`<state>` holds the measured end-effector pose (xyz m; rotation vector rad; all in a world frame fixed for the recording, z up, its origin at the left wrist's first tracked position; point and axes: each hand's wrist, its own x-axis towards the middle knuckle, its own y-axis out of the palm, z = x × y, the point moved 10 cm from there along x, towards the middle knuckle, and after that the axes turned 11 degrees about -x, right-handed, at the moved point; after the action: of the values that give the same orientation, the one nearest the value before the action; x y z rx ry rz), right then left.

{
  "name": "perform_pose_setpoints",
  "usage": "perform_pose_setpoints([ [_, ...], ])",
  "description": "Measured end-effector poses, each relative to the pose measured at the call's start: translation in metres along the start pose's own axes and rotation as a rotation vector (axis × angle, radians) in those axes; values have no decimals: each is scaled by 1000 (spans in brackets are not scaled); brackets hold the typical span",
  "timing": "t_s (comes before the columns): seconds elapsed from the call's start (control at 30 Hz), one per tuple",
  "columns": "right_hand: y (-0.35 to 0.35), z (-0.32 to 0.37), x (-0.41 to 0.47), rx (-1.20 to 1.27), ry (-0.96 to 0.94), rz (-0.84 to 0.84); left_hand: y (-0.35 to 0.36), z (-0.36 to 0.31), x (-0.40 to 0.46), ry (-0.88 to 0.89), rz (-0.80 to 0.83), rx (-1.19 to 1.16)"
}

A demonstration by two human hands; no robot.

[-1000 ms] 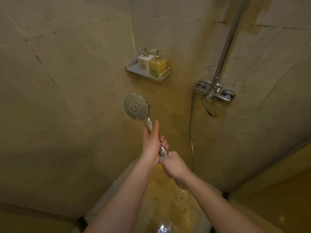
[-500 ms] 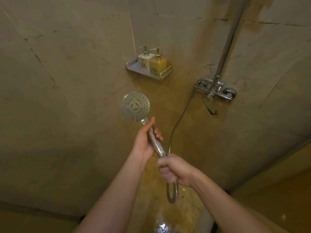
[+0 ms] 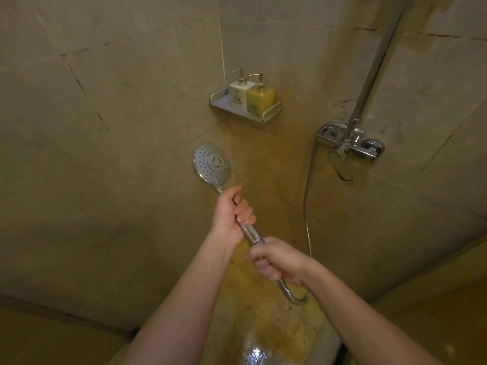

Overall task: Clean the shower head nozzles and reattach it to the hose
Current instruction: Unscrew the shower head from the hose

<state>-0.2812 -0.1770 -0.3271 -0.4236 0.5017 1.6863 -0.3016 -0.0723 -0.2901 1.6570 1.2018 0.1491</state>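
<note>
A chrome shower head (image 3: 213, 164) with a round grey nozzle face points toward me, raised in front of the tiled wall. My left hand (image 3: 232, 210) grips its handle just below the head. My right hand (image 3: 276, 260) grips the bottom end of the handle, where the metal hose (image 3: 292, 296) meets it. The hose loops under my right hand and runs up the wall to the chrome mixer tap (image 3: 347, 146). The joint itself is hidden inside my right fist.
A metal corner shelf (image 3: 245, 109) holds a white pump bottle (image 3: 238, 93) and a yellow pump bottle (image 3: 261, 97). A chrome riser pipe (image 3: 374, 64) climbs from the tap. Below my arms lies a wet, glinting floor patch (image 3: 255, 353).
My right hand slid down and to the right along the handle's end. The hose swung out to the left and then back to the right, and its loop under my fist is now in view.
</note>
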Motion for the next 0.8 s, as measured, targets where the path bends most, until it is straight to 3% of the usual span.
perform_pose_setpoints([
  [0.1,-9,-3,1,-177,-11,-137,-20,-4,-5,132,-248,93],
  [0.2,-27,0,1,-599,11,-410,-33,-7,-12,260,-425,224],
  [0.3,-38,0,-1,-827,62,-576,-36,-3,-11,302,-442,264],
  [0.4,-48,4,-4,-876,64,-617,-35,3,-10,296,-401,244],
  [0.5,-53,7,-3,-793,22,-585,-30,5,-9,305,-331,204],
  [0.6,-51,6,-3,-542,-38,-516,-14,8,-10,284,-198,146],
  [0.7,-31,5,-4,-136,-90,-255,9,14,-9,170,-10,100],
  [0.8,-12,13,-12,22,-78,9,34,17,-14,33,220,12],
])
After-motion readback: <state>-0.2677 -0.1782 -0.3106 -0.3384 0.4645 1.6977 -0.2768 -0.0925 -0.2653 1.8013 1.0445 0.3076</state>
